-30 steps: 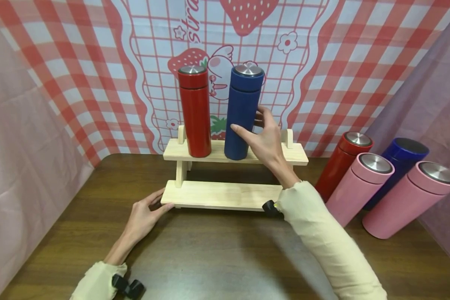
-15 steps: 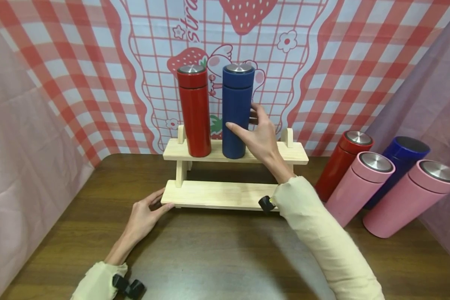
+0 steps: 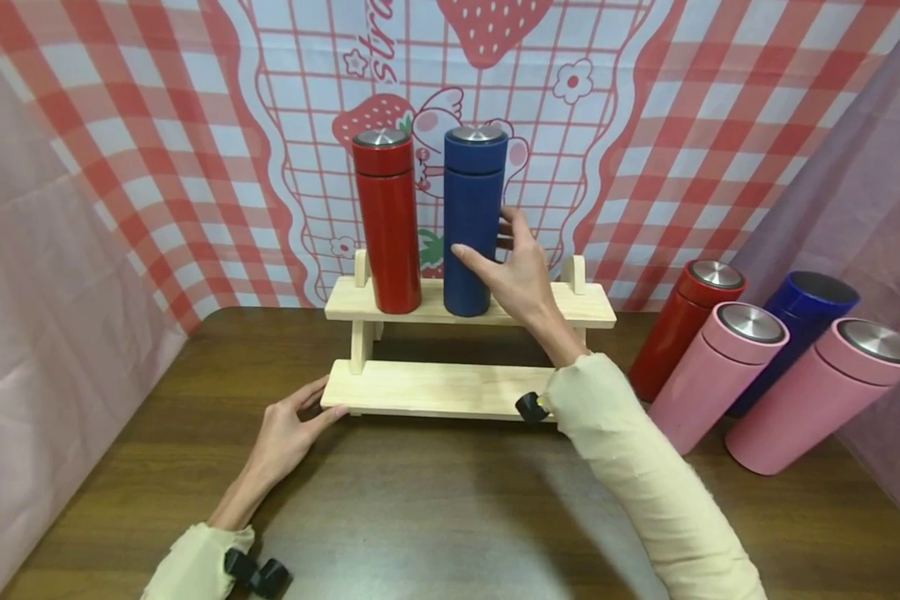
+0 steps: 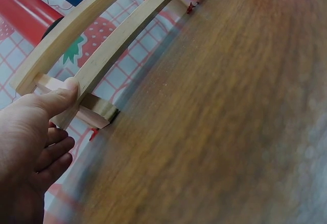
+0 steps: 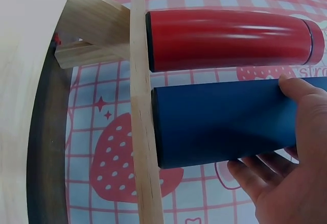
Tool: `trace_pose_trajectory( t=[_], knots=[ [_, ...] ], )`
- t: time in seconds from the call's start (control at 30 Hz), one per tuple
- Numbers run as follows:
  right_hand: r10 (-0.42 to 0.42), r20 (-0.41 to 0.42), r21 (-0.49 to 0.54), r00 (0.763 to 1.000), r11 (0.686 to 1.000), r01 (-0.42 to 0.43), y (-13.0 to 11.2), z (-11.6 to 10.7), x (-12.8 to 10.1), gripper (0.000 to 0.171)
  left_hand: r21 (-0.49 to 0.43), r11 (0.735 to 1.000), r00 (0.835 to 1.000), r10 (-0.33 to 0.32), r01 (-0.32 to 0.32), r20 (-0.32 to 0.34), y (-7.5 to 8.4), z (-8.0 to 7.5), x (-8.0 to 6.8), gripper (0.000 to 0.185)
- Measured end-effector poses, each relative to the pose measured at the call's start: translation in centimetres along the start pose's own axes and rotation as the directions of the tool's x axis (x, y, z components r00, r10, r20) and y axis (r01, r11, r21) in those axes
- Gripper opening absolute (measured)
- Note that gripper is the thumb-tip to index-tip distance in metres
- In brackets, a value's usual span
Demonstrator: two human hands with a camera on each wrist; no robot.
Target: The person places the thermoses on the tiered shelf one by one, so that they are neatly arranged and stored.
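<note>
My right hand (image 3: 521, 275) grips the matte navy thermos (image 3: 474, 225) around its middle, thumb in front and fingers behind. Upright, the thermos stands on the upper tier of a pale wooden two-tier rack (image 3: 435, 387). A glossy red thermos (image 3: 387, 225) with a steel-topped lid stands just left of it, a narrow gap between them. In the right wrist view, the base of the navy thermos (image 5: 219, 124) is right at the shelf plank (image 5: 140, 106). At the lower tier's left end, my left hand (image 3: 287, 429) pinches the plank (image 4: 127, 32), thumb on its edge and fingers curled below.
On the table (image 3: 390, 508) at the right stand another red thermos (image 3: 693, 321), a glossy blue one (image 3: 802, 308) and two pink ones, one nearer (image 3: 720, 367) and one farther right (image 3: 817, 400). A strawberry-print cloth (image 3: 570, 150) hangs behind the rack.
My right hand has slid the navy thermos left along the upper tier, closer to the red one; over the last half second it is almost still. The left hand stays at the rack's end.
</note>
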State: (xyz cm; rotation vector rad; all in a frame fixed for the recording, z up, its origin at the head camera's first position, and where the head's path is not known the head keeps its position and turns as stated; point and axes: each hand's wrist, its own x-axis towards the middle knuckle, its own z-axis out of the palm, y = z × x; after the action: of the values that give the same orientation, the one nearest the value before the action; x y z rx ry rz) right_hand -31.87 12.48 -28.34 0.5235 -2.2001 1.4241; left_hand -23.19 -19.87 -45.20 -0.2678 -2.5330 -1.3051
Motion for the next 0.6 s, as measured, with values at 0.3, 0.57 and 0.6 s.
trace_pose_trajectory(
  t=[0.3, 0.57, 0.6],
  knots=[
    [0.070, 0.030, 0.019, 0.997, 0.997, -0.070, 0.2, -0.8, -2.0, 0.075, 0.002, 1.000, 1.000, 0.001, -0.001, 0.006, 0.0, -0.1, -0.1, 0.061],
    [0.068, 0.023, 0.035, 0.997, 0.997, -0.069, 1.1, -2.2, -4.9, 0.069, 0.002, 1.000, 1.000, 0.000, -0.001, 0.004, 0.1, -0.1, -0.1, 0.061],
    [0.071, 0.022, 0.033, 0.997, 0.997, -0.072, 1.2, -2.3, -5.3, 0.068, 0.002, 1.000, 1.000, 0.000, 0.000, 0.004, 0.1, -0.1, -0.1, 0.061]
  ],
)
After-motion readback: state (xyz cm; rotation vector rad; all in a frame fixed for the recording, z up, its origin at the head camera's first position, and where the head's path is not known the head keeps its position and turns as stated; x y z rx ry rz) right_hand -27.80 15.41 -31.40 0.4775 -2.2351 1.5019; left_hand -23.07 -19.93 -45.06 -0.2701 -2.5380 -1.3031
